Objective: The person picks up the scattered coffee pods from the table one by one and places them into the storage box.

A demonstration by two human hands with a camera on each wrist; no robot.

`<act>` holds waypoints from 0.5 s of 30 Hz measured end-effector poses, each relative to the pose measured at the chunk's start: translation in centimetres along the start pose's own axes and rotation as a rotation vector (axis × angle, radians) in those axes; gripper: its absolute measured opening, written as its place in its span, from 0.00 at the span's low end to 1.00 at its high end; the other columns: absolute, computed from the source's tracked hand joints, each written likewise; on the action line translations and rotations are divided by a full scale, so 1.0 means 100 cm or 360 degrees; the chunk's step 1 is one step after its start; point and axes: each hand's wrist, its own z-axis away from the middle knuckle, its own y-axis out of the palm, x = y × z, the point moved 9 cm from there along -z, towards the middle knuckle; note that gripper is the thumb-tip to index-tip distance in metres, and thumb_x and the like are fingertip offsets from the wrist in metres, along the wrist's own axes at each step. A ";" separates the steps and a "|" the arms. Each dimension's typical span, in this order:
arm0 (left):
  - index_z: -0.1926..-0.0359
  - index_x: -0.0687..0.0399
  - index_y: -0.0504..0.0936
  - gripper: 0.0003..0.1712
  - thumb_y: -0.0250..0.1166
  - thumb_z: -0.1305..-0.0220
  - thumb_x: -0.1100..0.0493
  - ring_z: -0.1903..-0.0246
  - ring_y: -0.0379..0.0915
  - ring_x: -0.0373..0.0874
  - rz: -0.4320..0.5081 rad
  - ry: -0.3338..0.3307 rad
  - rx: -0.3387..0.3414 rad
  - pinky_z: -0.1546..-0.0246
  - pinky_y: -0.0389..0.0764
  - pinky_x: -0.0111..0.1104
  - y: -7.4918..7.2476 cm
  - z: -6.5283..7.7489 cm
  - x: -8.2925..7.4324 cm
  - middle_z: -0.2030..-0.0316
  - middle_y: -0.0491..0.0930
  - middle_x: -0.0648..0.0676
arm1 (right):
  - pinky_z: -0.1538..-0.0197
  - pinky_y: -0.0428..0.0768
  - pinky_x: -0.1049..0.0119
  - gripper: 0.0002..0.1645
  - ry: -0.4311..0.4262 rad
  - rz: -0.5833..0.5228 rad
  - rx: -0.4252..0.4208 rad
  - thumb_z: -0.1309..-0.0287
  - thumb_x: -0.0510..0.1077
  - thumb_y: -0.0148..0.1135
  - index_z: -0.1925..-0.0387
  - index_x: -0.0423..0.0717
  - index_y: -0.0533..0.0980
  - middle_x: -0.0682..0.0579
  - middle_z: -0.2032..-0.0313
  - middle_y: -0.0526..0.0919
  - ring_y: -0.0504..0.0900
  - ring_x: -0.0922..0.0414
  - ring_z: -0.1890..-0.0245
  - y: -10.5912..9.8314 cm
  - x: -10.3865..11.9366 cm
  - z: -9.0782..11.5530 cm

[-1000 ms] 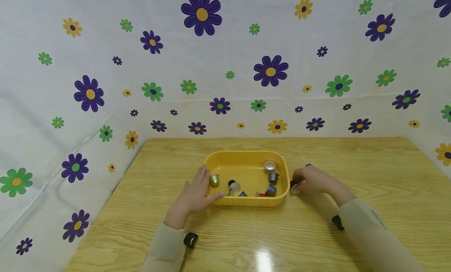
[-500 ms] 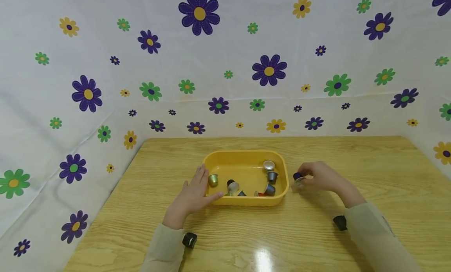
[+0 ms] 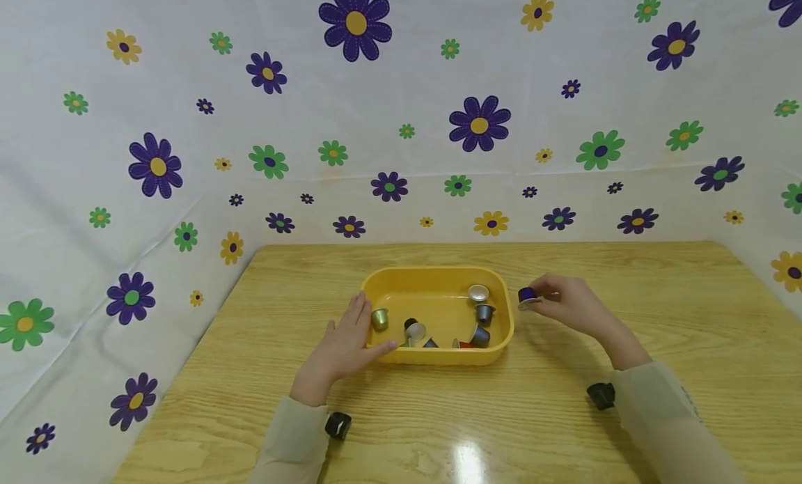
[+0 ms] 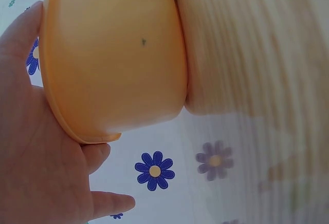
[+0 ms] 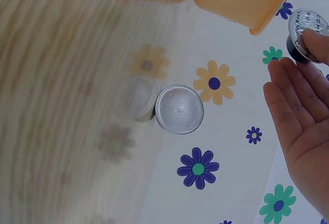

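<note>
In the head view my right hand [image 3: 571,304] pinches a dark blue coffee capsule [image 3: 526,294] between thumb and fingers, just off the right side of a yellow plastic tub [image 3: 432,357]. The right wrist view shows that capsule's printed foil lid [image 5: 308,26] under the thumb. My left hand [image 3: 341,345] rests against the tub's left end, fingers straight along the rim and thumb over the front corner. Inside the tub lie several capsules, among them a green one [image 3: 379,319], a grey one [image 3: 484,313] and a blue one [image 3: 480,336].
Another capsule with a silvery face [image 5: 180,109] stands on the wooden table [image 3: 401,414]; my right hand hides it in the head view. A flower-patterned white cloth [image 3: 282,122] hangs behind and at the sides. A black wrist strap piece [image 3: 338,425] shows at the left sleeve.
My right hand has lifted the dark blue capsule from the table beside the tub and raised it above rim height. The left hand stays at the tub's left end.
</note>
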 end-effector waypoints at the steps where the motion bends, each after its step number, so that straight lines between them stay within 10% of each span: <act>1: 0.34 0.68 0.40 0.55 0.47 0.44 0.30 0.35 0.28 0.51 -0.0003 0.0001 -0.0002 0.46 0.46 0.60 0.000 0.000 0.000 0.33 0.33 0.61 | 0.54 0.73 0.55 0.13 0.0005 -0.0020 -0.0014 0.48 0.41 0.62 0.61 0.37 0.76 0.45 0.62 0.79 0.77 0.49 0.59 0.000 0.000 -0.001; 15: 0.34 0.67 0.40 0.55 0.46 0.45 0.30 0.35 0.28 0.50 -0.0009 -0.0004 -0.0006 0.47 0.46 0.61 0.001 -0.001 0.001 0.33 0.33 0.61 | 0.56 0.75 0.58 0.13 -0.0012 -0.0075 -0.0118 0.49 0.38 0.62 0.61 0.34 0.75 0.42 0.62 0.79 0.77 0.46 0.58 0.000 0.010 -0.007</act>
